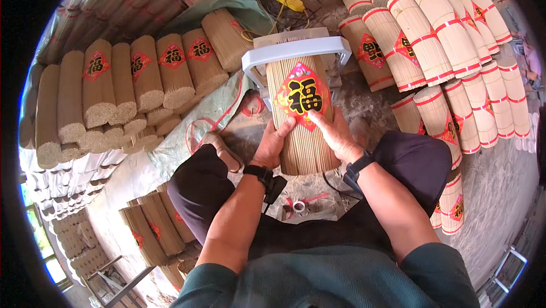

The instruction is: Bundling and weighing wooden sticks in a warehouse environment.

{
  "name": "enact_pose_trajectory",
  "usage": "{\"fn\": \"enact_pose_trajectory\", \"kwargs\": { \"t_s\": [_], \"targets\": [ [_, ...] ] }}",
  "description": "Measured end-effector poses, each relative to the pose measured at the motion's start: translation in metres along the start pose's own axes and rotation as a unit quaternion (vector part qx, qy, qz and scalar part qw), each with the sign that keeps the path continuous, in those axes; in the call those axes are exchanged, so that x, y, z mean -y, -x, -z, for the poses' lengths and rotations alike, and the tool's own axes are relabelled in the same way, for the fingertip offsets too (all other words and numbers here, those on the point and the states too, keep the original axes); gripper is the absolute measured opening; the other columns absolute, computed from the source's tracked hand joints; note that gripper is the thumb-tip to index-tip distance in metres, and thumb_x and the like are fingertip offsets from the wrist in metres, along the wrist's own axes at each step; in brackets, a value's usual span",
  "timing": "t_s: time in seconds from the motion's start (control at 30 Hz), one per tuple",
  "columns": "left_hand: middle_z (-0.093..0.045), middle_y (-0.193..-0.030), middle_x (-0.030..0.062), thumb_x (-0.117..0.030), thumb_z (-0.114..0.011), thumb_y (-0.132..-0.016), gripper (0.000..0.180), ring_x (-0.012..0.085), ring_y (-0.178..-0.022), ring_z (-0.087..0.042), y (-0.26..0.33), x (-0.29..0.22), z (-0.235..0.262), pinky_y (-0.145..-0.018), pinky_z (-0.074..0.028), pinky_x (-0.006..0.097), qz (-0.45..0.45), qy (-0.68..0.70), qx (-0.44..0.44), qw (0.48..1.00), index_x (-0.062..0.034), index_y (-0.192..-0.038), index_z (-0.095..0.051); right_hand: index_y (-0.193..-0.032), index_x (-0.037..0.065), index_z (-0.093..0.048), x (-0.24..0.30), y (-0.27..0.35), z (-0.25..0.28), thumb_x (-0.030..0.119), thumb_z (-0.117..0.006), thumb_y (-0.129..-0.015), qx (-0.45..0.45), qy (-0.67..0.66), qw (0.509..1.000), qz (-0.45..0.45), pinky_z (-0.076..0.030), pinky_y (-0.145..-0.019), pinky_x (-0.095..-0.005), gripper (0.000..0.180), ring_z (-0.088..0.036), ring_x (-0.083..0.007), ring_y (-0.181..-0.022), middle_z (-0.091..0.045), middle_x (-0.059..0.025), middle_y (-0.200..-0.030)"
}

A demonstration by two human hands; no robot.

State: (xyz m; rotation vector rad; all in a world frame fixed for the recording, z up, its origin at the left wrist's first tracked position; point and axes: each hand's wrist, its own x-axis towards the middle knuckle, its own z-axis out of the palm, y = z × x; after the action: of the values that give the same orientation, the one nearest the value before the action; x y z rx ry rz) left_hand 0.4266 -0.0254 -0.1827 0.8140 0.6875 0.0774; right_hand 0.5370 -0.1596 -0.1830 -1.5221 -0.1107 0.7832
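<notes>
My left hand (272, 142) and my right hand (336, 135) grip a thick bundle of incense sticks (307, 157) from both sides. Both thumbs rest on the lower part of its red diamond label (286, 99), which bears a black character. The far end of the bundle passes under the pale grey arch of a small machine (296, 48). Most of the machine's body is hidden behind the bundle. My fingers curl round the sides, out of sight underneath.
Brown bundles (145, 75) are stacked at the left, some labelled. Bundles with red bands (426, 41) pile up at the right. A yellow power strip (290, 2) and its cord lie behind the machine. A tape roll (299, 206) sits between my legs; red strap (196, 132) trails over green sheeting.
</notes>
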Motion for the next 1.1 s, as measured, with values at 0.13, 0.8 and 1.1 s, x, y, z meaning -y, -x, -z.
{"fn": "enact_pose_trajectory", "kwargs": {
  "t_s": [0.13, 0.8, 1.1],
  "targets": [
    [-0.057, -0.121, 0.0102, -0.03, -0.072, -0.082, 0.063, 0.0208, -0.106, -0.058, -0.032, -0.017, -0.003, -0.092, -0.047, 0.035, -0.036, 0.032, 0.022, 0.999, -0.0007, -0.129, -0.042, -0.123, -0.004, -0.046, 0.019, -0.037, -0.003, 0.045, -0.076, -0.075, 0.032, 0.025, 0.999, 0.015, -0.045, -0.089, -0.0313, 0.075, -0.058, -0.0215, -0.105, -0.059, -0.0158, -0.117],
    [-0.059, -0.12, 0.0111, -0.045, -0.072, -0.079, 0.073, 0.0212, -0.107, -0.058, -0.103, -0.021, 0.025, -0.092, -0.047, 0.036, -0.007, -0.016, -0.017, 1.0, 0.0009, -0.129, -0.044, -0.12, -0.01, -0.042, -0.007, -0.108, -0.012, 0.052, -0.071, -0.076, -0.053, 0.165, 0.984, 0.036, -0.046, -0.09, -0.039, 0.082, -0.059, -0.0352, -0.108, -0.059, -0.0265, -0.115],
    [-0.054, -0.129, 0.0087, -0.054, -0.066, -0.081, 0.079, 0.0206, -0.115, -0.053, -0.104, -0.03, 0.02, -0.098, -0.041, 0.034, -0.005, -0.053, 0.01, 0.999, -0.0033, -0.136, -0.041, -0.121, -0.009, -0.041, -0.013, -0.119, -0.011, 0.051, -0.071, -0.077, -0.021, 0.115, 0.991, 0.072, -0.046, -0.09, -0.039, 0.08, -0.058, -0.0348, -0.108, -0.058, -0.0259, -0.116]
  ]
}}
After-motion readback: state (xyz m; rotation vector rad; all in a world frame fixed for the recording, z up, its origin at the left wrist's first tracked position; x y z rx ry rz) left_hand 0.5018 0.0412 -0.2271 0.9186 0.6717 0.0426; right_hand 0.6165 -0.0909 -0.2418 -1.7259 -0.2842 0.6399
